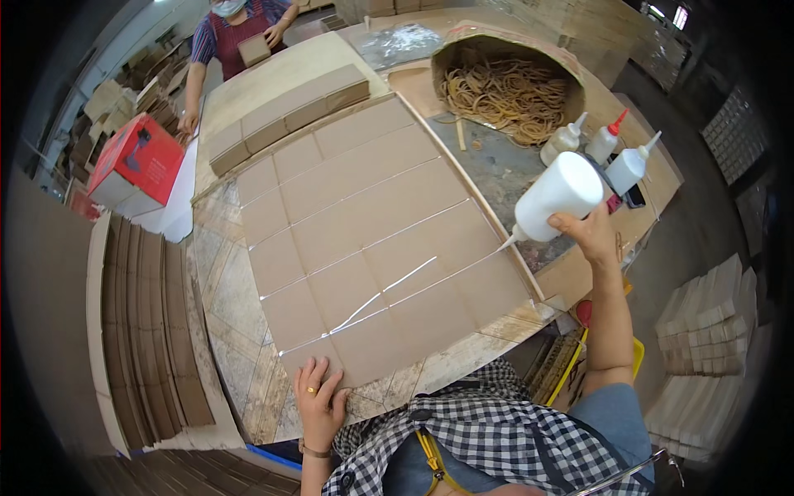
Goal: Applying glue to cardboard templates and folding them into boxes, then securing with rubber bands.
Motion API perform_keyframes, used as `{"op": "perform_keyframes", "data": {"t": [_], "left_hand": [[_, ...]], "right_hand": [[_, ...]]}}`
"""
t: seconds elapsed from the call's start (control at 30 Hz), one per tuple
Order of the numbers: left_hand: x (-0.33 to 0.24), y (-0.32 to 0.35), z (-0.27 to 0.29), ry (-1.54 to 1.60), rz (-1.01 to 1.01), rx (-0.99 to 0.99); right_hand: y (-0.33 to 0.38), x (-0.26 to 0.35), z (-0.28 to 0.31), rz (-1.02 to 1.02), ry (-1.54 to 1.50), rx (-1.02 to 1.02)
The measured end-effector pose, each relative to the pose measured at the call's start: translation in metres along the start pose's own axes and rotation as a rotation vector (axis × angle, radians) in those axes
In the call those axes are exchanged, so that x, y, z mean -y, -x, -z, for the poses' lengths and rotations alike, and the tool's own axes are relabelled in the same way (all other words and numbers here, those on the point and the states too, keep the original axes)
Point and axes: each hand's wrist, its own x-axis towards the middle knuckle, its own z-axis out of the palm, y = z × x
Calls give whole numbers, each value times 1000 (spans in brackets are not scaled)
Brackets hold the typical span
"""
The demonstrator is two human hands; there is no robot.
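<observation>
Brown cardboard sheets (372, 223) lie on the table in front of me, crossed by several thin white glue lines; one short line (385, 291) runs at a slant. My right hand (591, 236) grips a white squeeze bottle (558, 194), tipped so that its nozzle points down and left. The nozzle tip is at the right end of a glue line, close to the cardboard's right edge. My left hand (319, 401) rests on the near left edge of the cardboard, fingers outstretched and holding nothing.
A wooden strip (471, 194) borders the cardboard's right side. Beyond it stand a sack of rubber bands (509, 91) and smaller nozzle bottles (627, 169). Folded cardboard (289, 116) lies at the far side, stacked cardboard (145, 331) at left. Another person (240, 37) holds a small box.
</observation>
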Motion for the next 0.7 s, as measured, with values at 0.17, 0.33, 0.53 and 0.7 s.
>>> {"op": "perform_keyframes", "data": {"t": [0.17, 0.33, 0.53, 0.7], "left_hand": [[-5, -1, -2, 17, 6, -12], [-6, -3, 1, 8, 4, -13], [-3, -3, 4, 20, 12, -14], [0, -4, 5, 38, 25, 2]], "right_hand": [[5, 8, -9, 170, 28, -98], [-2, 37, -36, 217, -297, -247], [-62, 45, -125, 58, -624, -424], [-146, 8, -184, 49, -741, -497]]}}
